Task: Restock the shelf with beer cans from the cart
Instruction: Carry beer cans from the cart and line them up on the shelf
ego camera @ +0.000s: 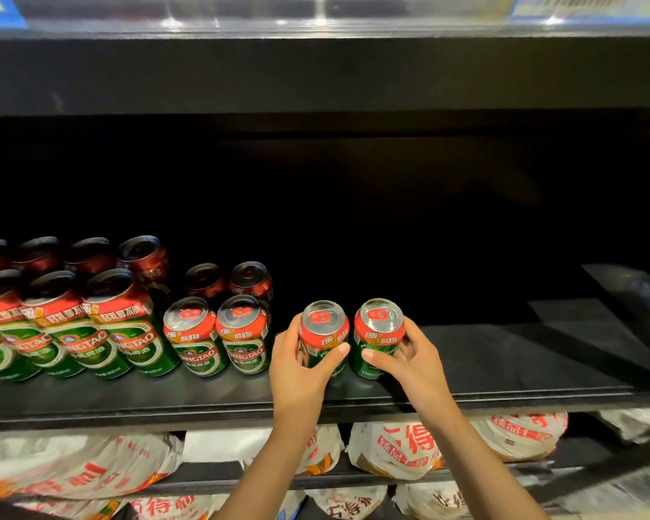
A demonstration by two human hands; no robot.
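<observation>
2 hands, 1 can each: left hand (297,364) grips left can (324,337), right hand (415,356) grips right can (378,335), both upright on black shelf (503,354), tabs up, long axis vertical. Smooth metal cylinders, red/green. Approx 13 shelved cans (128,324) to the left. White crinkly bags (394,448) below.

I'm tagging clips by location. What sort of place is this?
Most likely a shop aisle. Rows of matching beer cans face out on a dark shelf, a clear price strip runs above, and bagged goods fill the shelf below.
</observation>
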